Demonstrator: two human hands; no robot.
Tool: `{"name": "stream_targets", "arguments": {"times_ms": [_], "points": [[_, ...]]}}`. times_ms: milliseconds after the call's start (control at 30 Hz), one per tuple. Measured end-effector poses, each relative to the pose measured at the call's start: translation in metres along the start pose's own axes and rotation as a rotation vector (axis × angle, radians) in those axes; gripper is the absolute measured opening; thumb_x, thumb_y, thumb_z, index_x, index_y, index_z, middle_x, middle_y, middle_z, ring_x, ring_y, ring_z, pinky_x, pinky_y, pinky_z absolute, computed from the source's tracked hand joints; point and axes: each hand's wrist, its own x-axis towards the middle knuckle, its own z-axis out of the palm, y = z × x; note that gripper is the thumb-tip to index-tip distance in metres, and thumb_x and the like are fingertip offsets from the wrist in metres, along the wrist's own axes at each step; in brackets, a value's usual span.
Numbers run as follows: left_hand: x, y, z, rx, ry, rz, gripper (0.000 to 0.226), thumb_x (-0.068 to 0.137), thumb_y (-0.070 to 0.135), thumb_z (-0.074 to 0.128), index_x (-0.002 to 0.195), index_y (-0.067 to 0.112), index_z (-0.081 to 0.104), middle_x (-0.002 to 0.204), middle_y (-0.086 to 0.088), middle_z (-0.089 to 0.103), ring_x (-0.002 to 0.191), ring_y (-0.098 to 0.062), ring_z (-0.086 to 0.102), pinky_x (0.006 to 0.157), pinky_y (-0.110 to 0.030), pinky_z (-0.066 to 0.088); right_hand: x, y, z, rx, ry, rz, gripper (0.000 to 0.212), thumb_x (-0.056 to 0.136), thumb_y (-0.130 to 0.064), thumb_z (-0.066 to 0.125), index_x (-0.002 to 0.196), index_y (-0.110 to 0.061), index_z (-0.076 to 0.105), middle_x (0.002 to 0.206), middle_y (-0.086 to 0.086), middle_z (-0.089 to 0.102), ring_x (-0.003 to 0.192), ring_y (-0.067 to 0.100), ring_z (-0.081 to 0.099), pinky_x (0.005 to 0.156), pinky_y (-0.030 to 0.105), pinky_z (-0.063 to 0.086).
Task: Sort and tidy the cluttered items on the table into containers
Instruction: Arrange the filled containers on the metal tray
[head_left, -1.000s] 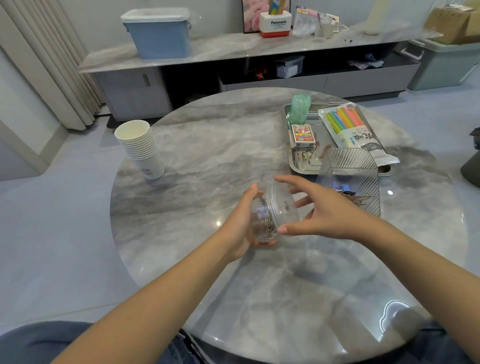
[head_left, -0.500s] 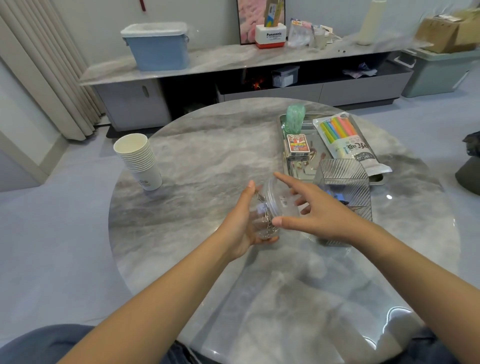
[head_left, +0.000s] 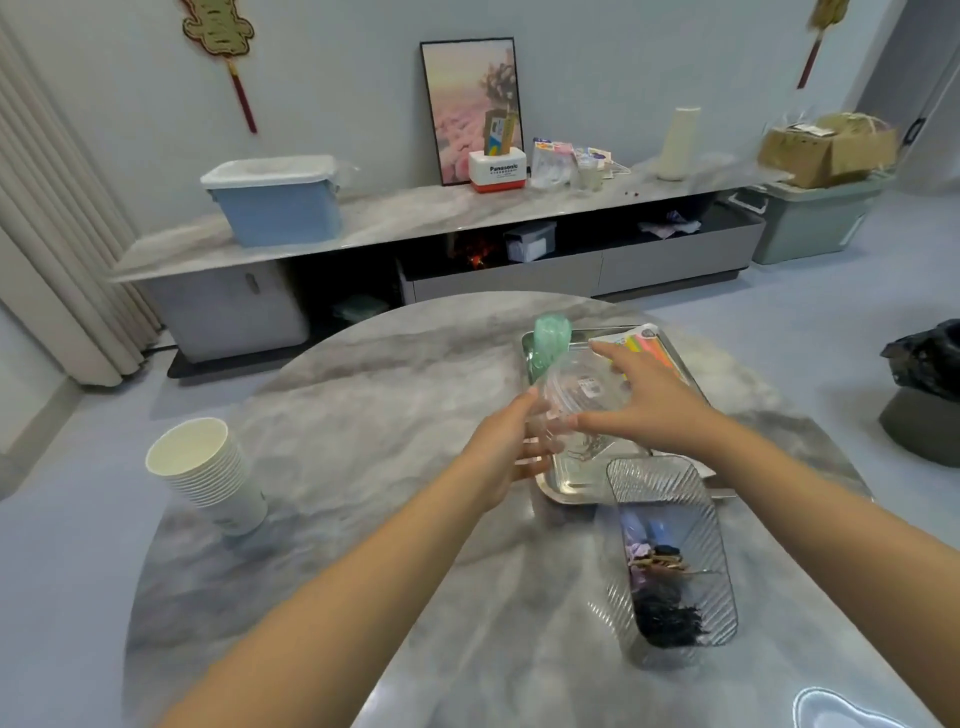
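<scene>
Carrying clear jar (head_left: 574, 402) forward: 1 s ago it sat low over bare desk (head_left: 363, 415) centre, now raised over metal tray (head_left: 571, 480). Left hand (head_left: 506, 449) cups jar side, fingers curled; right hand (head_left: 649, 405) spreads over top, gripping lid end. Judgement: jar likely closed, heading for tray, so clips sorted.

Count: 1 jar, 1 tray, 1 ribbed bin (head_left: 670, 561) holding small items, 1 cup stack (head_left: 208, 475), 1 straw pack (head_left: 647, 340), 1 green roll (head_left: 550, 338), 2 hands.
</scene>
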Motion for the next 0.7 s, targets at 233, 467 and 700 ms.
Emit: {"name": "stream_targets", "arguments": {"times_ms": [233, 467, 700], "points": [[0.117, 0.0, 0.009, 0.568, 0.202, 0.19, 0.027, 0.094, 0.025, 0.05, 0.117, 0.015, 0.059, 0.112, -0.002, 0.061, 0.103, -0.02, 0.057, 0.088, -0.03, 0.045, 0.086, 0.059, 0.007, -0.256, 0.016, 0.144, 0.102, 0.062, -0.061, 0.072, 0.145, -0.03, 0.023, 0.147, 0.005, 0.036, 0.138, 0.028, 0.025, 0.108, 0.046, 0.032], [0.202, 0.004, 0.014, 0.99, 0.369, 0.478, 0.057, 0.089, 0.026, 0.058, 0.14, 0.016, 0.035, 0.14, -0.004, 0.039, 0.13, -0.023, 0.033, 0.107, -0.04, 0.027, 0.126, 0.099, 0.02, -0.301, 0.003, 0.172, 0.103, 0.065, -0.052, 0.074, 0.147, -0.029, 0.017, 0.149, 0.009, 0.029, 0.141, 0.029, 0.017, 0.112, 0.045, 0.027], [0.259, 0.019, 0.017, 0.915, 0.217, 0.448, 0.068, 0.087, 0.017, 0.063, 0.144, 0.033, 0.03, 0.149, -0.01, 0.028, 0.132, -0.03, 0.036, 0.104, -0.037, 0.038, 0.155, 0.117, 0.021, -0.302, 0.081, 0.134, 0.103, 0.064, -0.05, 0.076, 0.147, -0.024, 0.02, 0.148, 0.003, 0.033, 0.136, 0.029, 0.026, 0.108, 0.042, 0.03]]}}
